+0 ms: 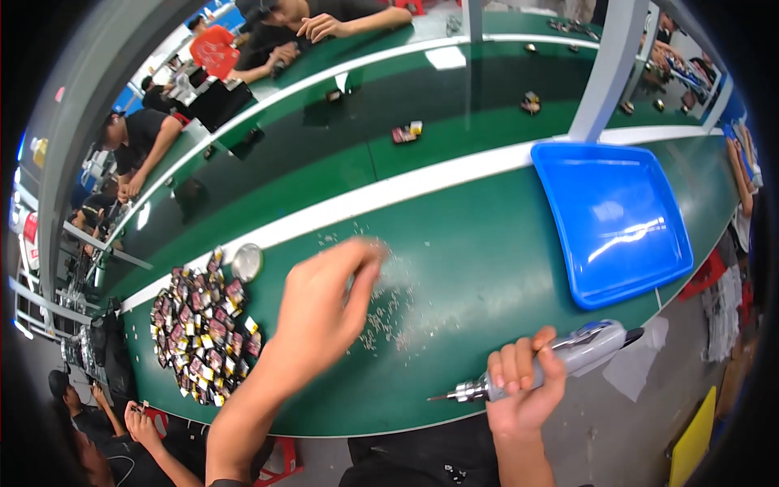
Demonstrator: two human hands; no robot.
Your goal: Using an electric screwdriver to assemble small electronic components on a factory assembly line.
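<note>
Electric screwdriver (586, 349) (one), gripped in the right hand (526, 381) at the green bench's (479, 268) near edge. Left hand (329, 294), fingers curled, contents indiscernible, hangs by loose screw-like bits (396, 334), uncountable; a brushing wrist could scatter them. Outward: one heap of small modules (199, 333), uncountable, near the left end, might slide if nudged; one round dish (247, 262), far edge; one blue tray (617, 235), toward the right end.

parts pile (203, 337) left on table (487, 268), tray (613, 215) right, loose bits (391, 319) between
</note>
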